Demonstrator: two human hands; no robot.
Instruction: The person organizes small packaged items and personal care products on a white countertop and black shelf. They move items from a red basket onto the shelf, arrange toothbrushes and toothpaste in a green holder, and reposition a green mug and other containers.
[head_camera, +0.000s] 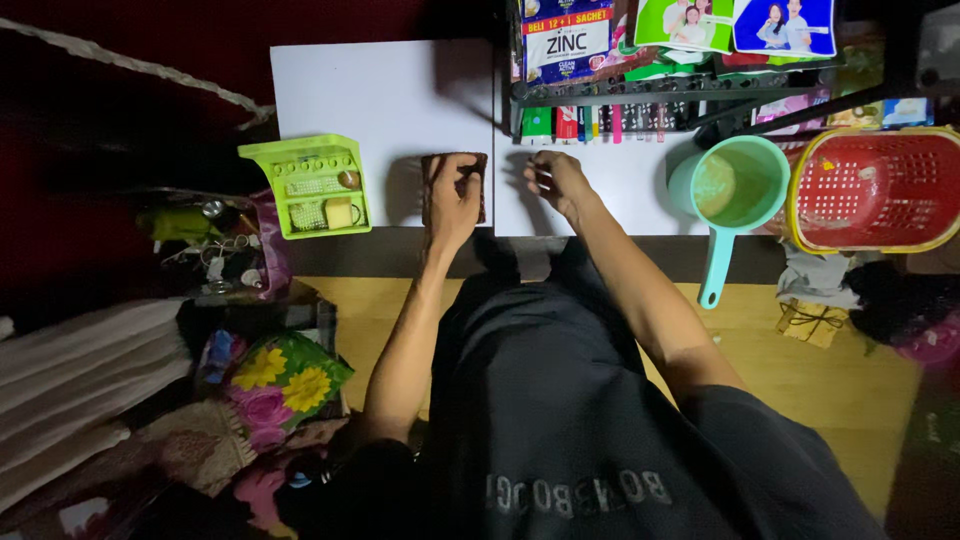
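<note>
View, single: head-worn camera, no second view to overlap. Position: above the seated person, looking steeply down over the dark-clothed lap and both forearms. Facing: forward and down toward the white rectangular board (380, 100) lying ahead of the knees on the pale wooden floor (860, 380). Range: close; arms fill the centre of the frame. Left margin: lime-green plastic organiser tray (305, 187). Right margin: red plastic basket with yellow rim (872, 188). Top edge: dark rack of sachets (660, 95), cut off by the frame.
</note>
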